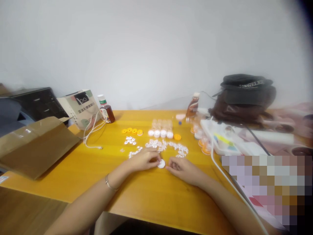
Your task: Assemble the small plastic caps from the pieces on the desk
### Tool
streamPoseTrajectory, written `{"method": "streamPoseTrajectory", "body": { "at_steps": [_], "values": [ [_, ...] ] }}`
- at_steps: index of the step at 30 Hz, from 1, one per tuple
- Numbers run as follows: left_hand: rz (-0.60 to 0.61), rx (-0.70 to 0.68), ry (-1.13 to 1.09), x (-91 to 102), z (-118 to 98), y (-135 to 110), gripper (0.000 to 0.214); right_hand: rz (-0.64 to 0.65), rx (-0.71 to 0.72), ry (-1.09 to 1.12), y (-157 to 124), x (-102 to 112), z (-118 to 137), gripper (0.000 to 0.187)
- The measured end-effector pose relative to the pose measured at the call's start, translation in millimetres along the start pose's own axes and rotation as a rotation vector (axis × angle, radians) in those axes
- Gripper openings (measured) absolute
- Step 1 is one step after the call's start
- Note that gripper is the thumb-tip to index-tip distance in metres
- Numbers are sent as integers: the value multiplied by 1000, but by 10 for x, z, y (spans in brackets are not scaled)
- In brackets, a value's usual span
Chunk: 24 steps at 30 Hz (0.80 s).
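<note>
Head view: a small white cap point(161, 164) sits on the yellow table point(137, 192) between both hands. Left hand point(144, 159) pinches its edge with curled fingertips; right hand point(182, 169) rests just beside, fingers curled loosely. Scattered white pieces point(168, 147) lie beyond.

Soft, even, fairly bright light fills the scene, with a broad sheen on the table point(146, 192) and only faint shadows. The whole picture is hazy and low in sharpness. Far corners curve and smear; the upper right darkens to black. A pixelated block covers the near right.
</note>
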<state>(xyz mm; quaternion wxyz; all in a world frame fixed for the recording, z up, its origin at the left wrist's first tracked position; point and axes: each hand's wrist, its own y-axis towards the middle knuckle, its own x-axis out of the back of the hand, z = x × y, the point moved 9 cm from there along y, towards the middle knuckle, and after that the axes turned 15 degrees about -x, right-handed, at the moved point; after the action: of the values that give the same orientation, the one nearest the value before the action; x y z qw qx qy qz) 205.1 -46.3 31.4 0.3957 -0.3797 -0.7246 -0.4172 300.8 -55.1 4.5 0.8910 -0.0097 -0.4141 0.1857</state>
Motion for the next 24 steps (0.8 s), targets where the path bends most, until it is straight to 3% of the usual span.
{"method": "streamPoseTrajectory", "body": {
  "at_steps": [16, 20, 24],
  "values": [
    [-14, -46, -9, 53, -119, 39, 13, -1, -8, 4, 5, -3, 24, 17],
    [-58, 69, 68, 400, 103, -130, 13, -24, -10, 3, 5, 6, 24, 20],
    [-80, 486, 240, 889, 679, -679, 12, -38, -5, -10, 5, 17, 22, 21]
  ]
}}
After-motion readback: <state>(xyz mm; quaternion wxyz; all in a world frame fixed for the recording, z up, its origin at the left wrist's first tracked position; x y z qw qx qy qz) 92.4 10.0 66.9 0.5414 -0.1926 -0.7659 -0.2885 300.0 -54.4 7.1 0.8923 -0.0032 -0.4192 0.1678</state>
